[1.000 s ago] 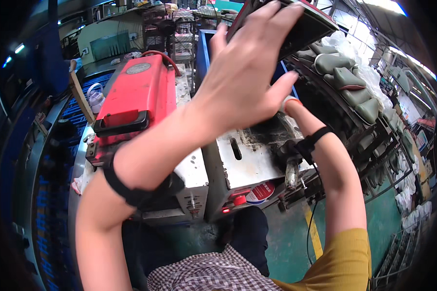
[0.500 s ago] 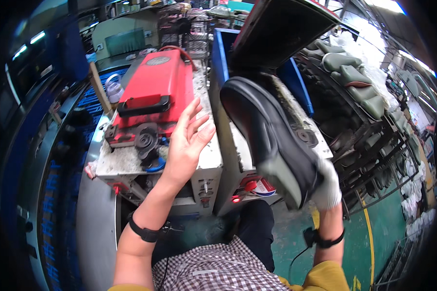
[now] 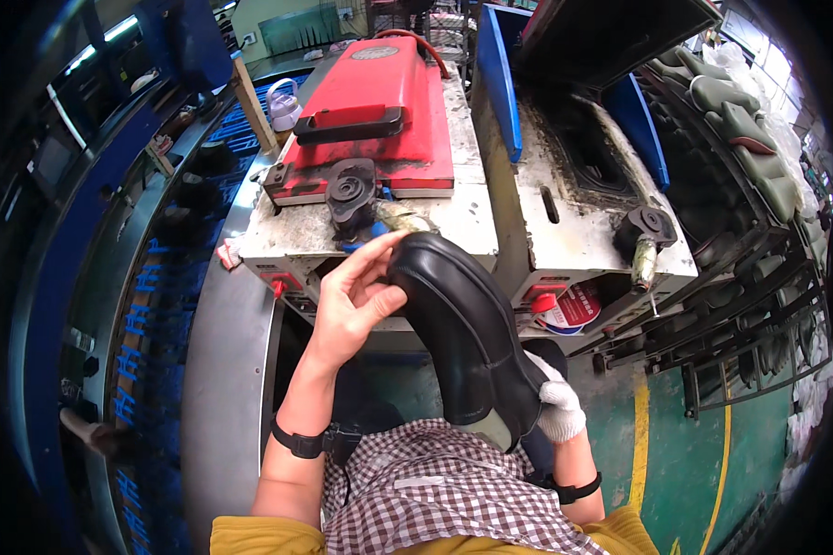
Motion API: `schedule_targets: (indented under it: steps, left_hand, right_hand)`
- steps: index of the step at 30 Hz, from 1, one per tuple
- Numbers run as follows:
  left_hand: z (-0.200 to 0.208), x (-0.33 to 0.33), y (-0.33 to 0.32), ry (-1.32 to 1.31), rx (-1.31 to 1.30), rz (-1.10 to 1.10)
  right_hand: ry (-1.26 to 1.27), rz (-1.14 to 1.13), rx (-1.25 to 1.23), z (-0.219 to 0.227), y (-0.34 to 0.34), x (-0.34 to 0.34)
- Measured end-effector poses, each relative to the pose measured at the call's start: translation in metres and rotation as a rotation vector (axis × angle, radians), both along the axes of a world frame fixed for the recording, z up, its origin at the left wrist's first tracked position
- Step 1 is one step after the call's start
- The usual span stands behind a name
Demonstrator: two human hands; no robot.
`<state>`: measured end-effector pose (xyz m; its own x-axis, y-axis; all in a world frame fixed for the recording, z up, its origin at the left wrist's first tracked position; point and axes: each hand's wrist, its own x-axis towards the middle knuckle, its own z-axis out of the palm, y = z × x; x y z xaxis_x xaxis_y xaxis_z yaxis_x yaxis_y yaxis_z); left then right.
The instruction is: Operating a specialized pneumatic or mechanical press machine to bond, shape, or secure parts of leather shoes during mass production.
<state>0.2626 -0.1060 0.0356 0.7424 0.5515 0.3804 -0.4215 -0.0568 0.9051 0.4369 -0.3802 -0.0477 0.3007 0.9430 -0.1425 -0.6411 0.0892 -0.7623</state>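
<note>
A black leather shoe [image 3: 458, 324] is held in front of my apron, toe end up and to the left. A grey-green piece [image 3: 492, 429] shows at its lower end. My right hand [image 3: 559, 407], in a white knit glove, grips the shoe at its lower right end. My bare left hand [image 3: 354, 301] curls its fingers and thumb at the toe, touching it on the left side.
Ahead left stands a machine with a red lid [image 3: 370, 111]; at right, an open machine [image 3: 574, 176] has a raised dark lid and blue side panels [image 3: 500, 79]. Racks [image 3: 750, 342] of grey-green foot forms stand far right. A metal counter [image 3: 227, 398] runs along the left.
The shoe has come down and nearer my body, away from the open machine. My left hand has gone from spread beside it to closed at the toe. The view has shifted.
</note>
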Motion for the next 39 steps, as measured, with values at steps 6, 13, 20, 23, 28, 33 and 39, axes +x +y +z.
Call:
schedule_targets:
  steps: [6, 13, 20, 23, 28, 33, 39]
  left_hand:
    - [-0.004, -0.018, -0.018, 0.191, 0.09, 0.055]
    - [0.002, -0.018, -0.038, 0.228, 0.219, 0.179]
    - [0.017, -0.023, -0.044, 0.388, 0.662, 0.273]
    - [0.02, -0.024, -0.045, 0.365, 0.582, 0.258]
    - [0.002, -0.035, -0.027, 0.28, 0.446, 0.158]
    - [0.001, -0.043, -0.027, 0.228, 0.347, 0.22]
    - [-0.002, -0.035, -0.051, 0.191, 0.072, 0.358]
  right_hand:
    - [0.169, 0.068, 0.004, -0.051, -0.001, -0.011]
    - [0.678, 0.191, 0.029, -0.111, -0.008, -0.013]
    - [0.951, 0.29, 0.009, -0.134, -0.006, -0.014]
    - [0.924, 0.267, -0.009, -0.14, -0.009, -0.014]
    - [0.633, 0.14, -0.007, -0.092, 0.0, -0.019]
    - [0.283, 0.067, -0.03, -0.058, 0.006, -0.025]
    - [0.025, 0.062, -0.044, -0.057, 0.019, -0.034]
